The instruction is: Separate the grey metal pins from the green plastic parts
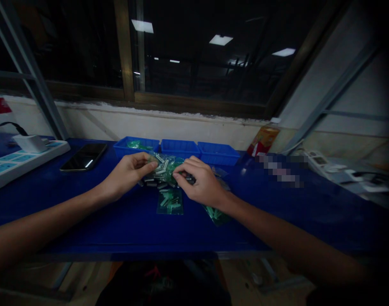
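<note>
Between my two hands is a clear plastic bag [164, 163] with small, pale, stick-like parts inside. My left hand [130, 172] pinches its left side between thumb and fingers. The fingers of my right hand [199, 178] are closed on the greenish right side of the bag. More small pale and dark parts [151, 182] lie just under the bag. A small green-tinted packet of parts [170, 202] rests flat on the table in front of my hands. Another green packet [216, 213] is partly hidden under my right wrist.
Three blue bins [180, 148] stand in a row behind my hands; the left one holds green packets. A phone [84, 157] and a white power strip [28, 161] lie at left. An orange-red package [262, 140] stands back right, near another power strip [347, 172].
</note>
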The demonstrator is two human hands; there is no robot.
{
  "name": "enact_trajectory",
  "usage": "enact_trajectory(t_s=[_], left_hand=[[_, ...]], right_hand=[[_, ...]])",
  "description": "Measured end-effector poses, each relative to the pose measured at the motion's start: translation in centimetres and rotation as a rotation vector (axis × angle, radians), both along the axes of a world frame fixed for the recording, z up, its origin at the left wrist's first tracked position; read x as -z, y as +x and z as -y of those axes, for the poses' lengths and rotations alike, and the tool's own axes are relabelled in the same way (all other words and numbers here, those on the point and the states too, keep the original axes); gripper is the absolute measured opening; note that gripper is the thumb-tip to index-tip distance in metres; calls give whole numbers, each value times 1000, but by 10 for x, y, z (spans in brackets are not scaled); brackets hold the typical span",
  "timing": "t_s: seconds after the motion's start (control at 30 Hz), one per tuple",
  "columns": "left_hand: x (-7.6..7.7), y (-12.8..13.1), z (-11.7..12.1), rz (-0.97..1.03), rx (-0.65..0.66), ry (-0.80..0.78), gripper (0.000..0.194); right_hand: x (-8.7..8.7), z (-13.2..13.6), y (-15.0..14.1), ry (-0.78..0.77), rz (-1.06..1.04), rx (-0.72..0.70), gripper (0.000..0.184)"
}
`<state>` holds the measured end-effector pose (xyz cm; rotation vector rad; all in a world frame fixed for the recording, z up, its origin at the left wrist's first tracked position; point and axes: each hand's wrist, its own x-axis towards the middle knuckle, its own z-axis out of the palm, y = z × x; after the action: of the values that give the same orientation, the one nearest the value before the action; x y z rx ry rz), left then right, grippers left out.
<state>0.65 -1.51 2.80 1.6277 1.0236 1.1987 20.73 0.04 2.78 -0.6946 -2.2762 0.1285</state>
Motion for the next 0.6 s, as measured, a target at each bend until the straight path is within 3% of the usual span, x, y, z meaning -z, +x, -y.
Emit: enact_trajectory(t_s=[0.13, 0.23, 0.37, 0.6], left_hand=[[1, -4, 1, -277, -114, 312, 15], [1, -4, 6, -518, -145, 592, 11], [0, -4, 10, -693, -129, 884, 13], [3, -5, 10, -793, -160, 1005, 22]], right_hand=[[1, 5, -8, -755, -218, -75, 51], [3, 6, -12, -1098, -444, -142, 57], [3, 0, -10, -1171, -600, -120, 39], [2, -4, -8, -1044, -501, -13, 10]])
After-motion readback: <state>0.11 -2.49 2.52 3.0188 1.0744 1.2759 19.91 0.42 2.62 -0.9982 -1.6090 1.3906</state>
